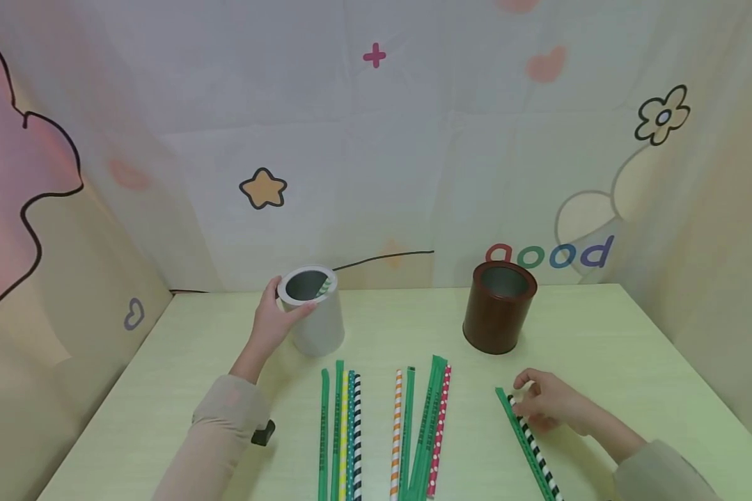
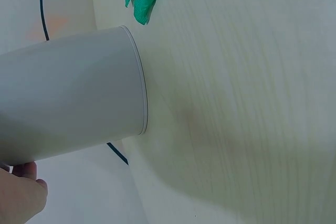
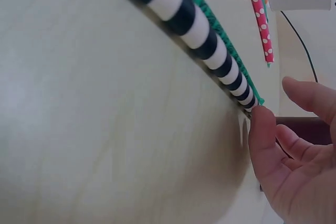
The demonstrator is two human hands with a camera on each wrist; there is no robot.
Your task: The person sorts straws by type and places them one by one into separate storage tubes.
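My left hand [image 1: 272, 319] grips the rim of a white cylindrical canister [image 1: 318, 327], thumb on the near side and fingers on the far side. Inside the canister leans a green-and-white striped straw [image 1: 324, 287]. In the left wrist view the canister's side [image 2: 73, 87] fills the left, with the fingers below it. On the right, my right hand [image 1: 558, 402] is at the upper end of a black-and-white striped straw [image 3: 212, 53]; one fingertip touches that end or lies very near it, while the other fingers stand apart. A green-wrapped straw [image 1: 523, 442] lies alongside.
A brown canister [image 1: 496, 320] stands at the back right. At the front middle lie green-wrapped straws [image 1: 324, 435], a yellow straw [image 1: 344, 438], a black-striped straw [image 1: 357, 445], an orange-striped straw [image 1: 396, 438] and a red dotted straw [image 1: 439, 435]. A printed cloth [image 1: 376, 174] hangs behind the table.
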